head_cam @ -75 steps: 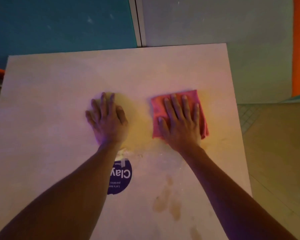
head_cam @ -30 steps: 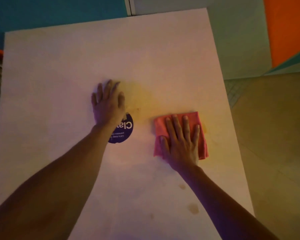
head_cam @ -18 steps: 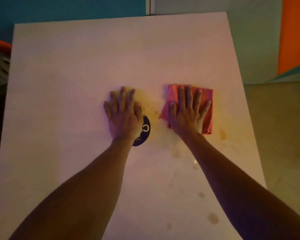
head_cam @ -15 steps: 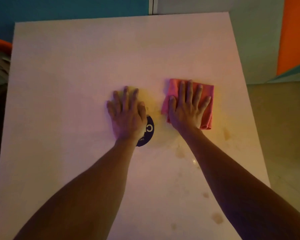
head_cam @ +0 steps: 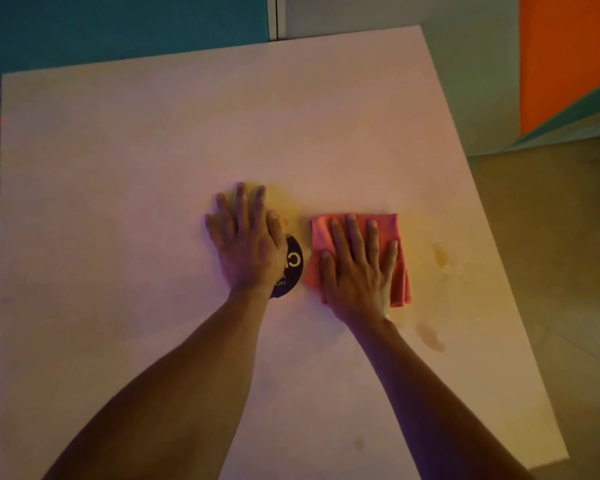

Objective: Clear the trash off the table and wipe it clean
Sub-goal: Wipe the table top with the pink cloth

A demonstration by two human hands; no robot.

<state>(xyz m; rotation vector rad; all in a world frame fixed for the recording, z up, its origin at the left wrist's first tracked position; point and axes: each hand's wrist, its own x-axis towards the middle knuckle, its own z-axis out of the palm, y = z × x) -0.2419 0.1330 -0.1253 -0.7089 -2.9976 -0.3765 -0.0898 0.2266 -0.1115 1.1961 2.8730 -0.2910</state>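
A light square table (head_cam: 146, 161) fills the view. My right hand (head_cam: 357, 275) lies flat, fingers spread, pressing a folded pink cloth (head_cam: 401, 278) onto the table right of centre. My left hand (head_cam: 246, 244) rests flat and open on the bare tabletop beside it, partly covering a round dark purple sticker (head_cam: 294, 268) with white lettering. Brownish stains mark the surface: one (head_cam: 440, 254) right of the cloth, one (head_cam: 430, 336) just near of it, and a small one (head_cam: 360, 443) close to the front edge.
The table's right edge (head_cam: 492, 237) drops to a tan floor (head_cam: 568, 271). Teal and grey wall panels (head_cam: 118, 29) stand behind the far edge. An orange panel (head_cam: 568, 57) stands at the back right. Something dark and orange shows at the left border.
My right hand has slid the pink cloth back and forth over the table; in the last half second it came a little nearer me. My left hand stays flat by the sticker.
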